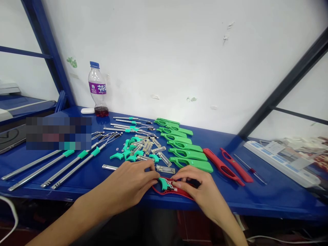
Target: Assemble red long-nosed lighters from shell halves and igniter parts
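Note:
At the table's front edge lies a red lighter shell (181, 193) with its inside facing up. A teal trigger (163, 183) and a small black part (170, 185) with pale wires sit in it. My left hand (135, 179) is closed at the shell's left end, fingertips pinched beside the trigger. With thumb and fingers together, my right hand (196, 182) grips the shell's right part, the thumb by the wires. A metal lighter tube (109, 167) shows just beyond my left hand. Close by are several clear fuel tanks (165, 159) and loose teal triggers (117, 156).
Several green lighter shells (191, 164) lie beyond my right hand, with red shells (237, 166), a screwdriver (252, 170) and a power strip (282, 164) farther right. Metal tubes (74, 171) with wires lie left. A drink bottle (98, 89) stands at the back by the wall.

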The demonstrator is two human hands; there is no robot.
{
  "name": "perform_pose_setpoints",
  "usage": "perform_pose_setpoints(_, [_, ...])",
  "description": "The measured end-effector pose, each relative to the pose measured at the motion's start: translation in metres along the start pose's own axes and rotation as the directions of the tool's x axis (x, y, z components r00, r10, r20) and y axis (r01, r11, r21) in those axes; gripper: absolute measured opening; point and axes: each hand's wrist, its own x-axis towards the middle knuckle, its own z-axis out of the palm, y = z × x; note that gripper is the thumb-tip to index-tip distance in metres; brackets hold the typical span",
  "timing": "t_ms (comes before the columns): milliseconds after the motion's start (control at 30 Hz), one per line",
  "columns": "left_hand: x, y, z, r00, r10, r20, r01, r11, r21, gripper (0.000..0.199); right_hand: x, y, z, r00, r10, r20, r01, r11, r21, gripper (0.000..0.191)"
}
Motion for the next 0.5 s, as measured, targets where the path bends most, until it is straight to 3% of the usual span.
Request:
perform_pose_setpoints(233, [-0.0002, 0.0008, -0.0008, 1.0, 0.009, -0.001, -0.009, 1.0, -0.005, 0.025, -0.0009, 0.0007, 0.004, 0.995, -0.087, -0.041, 0.084, 0.994, -0.073, 0.011])
perform_pose_setpoints(500, [-0.0002, 0.0007, -0.0002, 1.0, 0.012, -0.01, -0.012, 1.0, 0.004, 0.024, -0.0023, -0.0046, 0.0052, 0.999, -0.041, -0.036, 0.034, 0.985, -0.166, 0.013])
